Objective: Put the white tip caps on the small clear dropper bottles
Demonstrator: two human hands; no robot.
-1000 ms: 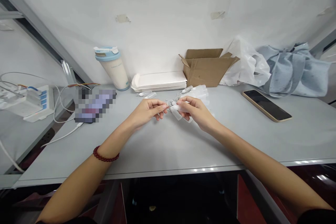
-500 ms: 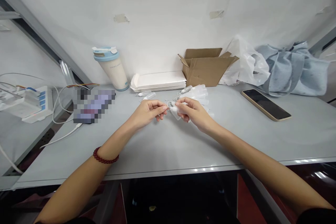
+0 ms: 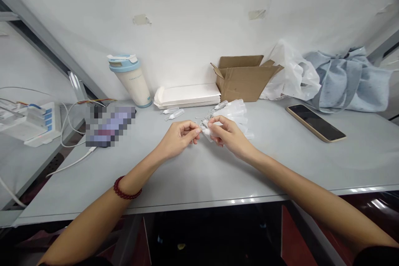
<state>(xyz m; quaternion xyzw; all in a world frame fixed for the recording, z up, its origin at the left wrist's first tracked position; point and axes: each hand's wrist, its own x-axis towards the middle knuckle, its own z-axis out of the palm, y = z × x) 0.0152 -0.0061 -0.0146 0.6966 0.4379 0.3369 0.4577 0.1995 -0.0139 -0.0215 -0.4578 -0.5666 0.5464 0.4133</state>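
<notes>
The person's right hand (image 3: 231, 136) has its thumb and fingers pinched around a small translucent plastic bottle (image 3: 206, 131), held above the gray surface (image 3: 199, 178) with its white nozzle end pointing left. At that end, the left hand (image 3: 177, 140) has thumb and index finger brought together, though what they grip, if anything, is too small to tell. Similar bottles (image 3: 233, 110) lie heaped just beyond the right hand, in front of an open cardboard box (image 3: 245, 85).
</notes>
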